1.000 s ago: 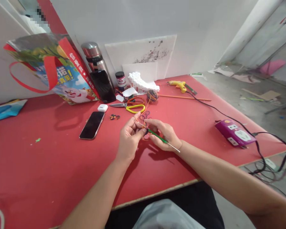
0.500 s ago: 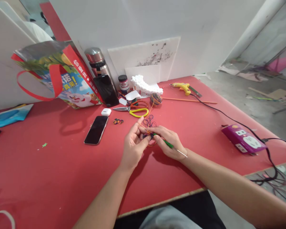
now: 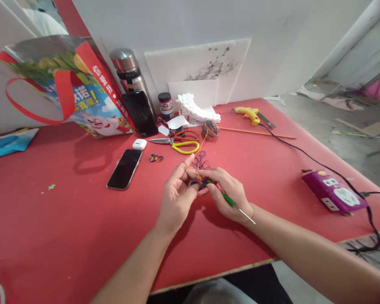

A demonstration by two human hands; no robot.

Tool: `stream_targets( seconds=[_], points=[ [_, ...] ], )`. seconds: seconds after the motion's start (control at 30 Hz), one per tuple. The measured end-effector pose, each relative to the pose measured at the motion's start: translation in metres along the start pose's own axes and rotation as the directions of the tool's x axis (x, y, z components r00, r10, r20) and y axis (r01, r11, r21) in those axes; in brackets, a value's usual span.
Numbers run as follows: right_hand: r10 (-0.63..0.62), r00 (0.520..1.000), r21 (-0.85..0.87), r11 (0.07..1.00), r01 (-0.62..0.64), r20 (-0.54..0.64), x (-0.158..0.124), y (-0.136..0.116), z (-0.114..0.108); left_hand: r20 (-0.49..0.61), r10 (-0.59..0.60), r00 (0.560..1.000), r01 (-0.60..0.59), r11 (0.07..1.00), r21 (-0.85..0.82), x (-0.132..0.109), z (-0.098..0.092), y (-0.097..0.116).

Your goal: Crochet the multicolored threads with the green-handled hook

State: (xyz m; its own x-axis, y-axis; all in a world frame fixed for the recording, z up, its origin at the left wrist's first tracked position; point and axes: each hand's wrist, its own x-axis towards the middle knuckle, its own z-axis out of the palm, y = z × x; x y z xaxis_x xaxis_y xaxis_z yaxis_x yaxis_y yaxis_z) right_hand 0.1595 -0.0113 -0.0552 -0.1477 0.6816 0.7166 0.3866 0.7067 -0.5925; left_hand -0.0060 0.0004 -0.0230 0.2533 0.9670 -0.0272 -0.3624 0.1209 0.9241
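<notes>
Above the red tabletop [image 3: 82,219], our right hand [image 3: 229,185] clamps a green-handled metal hook [image 3: 229,199], its long axis slanting, silvery tail toward the near edge; our left hand [image 3: 178,198] pinches a multicoloured yarn piece [image 3: 203,184].

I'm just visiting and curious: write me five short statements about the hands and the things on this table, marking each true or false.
1. The right hand holds a green-handled tool. True.
2. The left hand lies flat on the table. False: the left hand grips the multicoloured yarn piece.
3. A yarn ball lies beyond the hands. True.
4. The scissors are inside the shopping bag. False: the scissors lie on the red table.
5. The glue gun is blue. False: the glue gun is yellow.
</notes>
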Motion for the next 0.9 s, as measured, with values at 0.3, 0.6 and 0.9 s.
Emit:
stream_targets(
  seconds=[0.3, 0.6, 0.9],
  points=[
    [-0.051, 0.998, -0.015, 0.999, 0.050, -0.040, 0.005, -0.009, -0.003, 0.034, 0.038, 0.999, -0.038, 0.999, 0.000, -0.002, -0.001, -0.001],
    [-0.027, 1.000, -0.029, 0.999, 0.027, -0.002, 0.005, -0.012, -0.008, -0.118, -0.005, 0.993, 0.002, 0.999, -0.032, 0.005, 0.000, -0.001],
    [-0.191, 0.960, -0.287, 0.926, 0.245, 0.203, 0.020, -0.021, -0.014, -0.116, -0.050, 0.992, 0.017, 0.962, -0.271, 0.003, 0.006, 0.011]
  ],
)
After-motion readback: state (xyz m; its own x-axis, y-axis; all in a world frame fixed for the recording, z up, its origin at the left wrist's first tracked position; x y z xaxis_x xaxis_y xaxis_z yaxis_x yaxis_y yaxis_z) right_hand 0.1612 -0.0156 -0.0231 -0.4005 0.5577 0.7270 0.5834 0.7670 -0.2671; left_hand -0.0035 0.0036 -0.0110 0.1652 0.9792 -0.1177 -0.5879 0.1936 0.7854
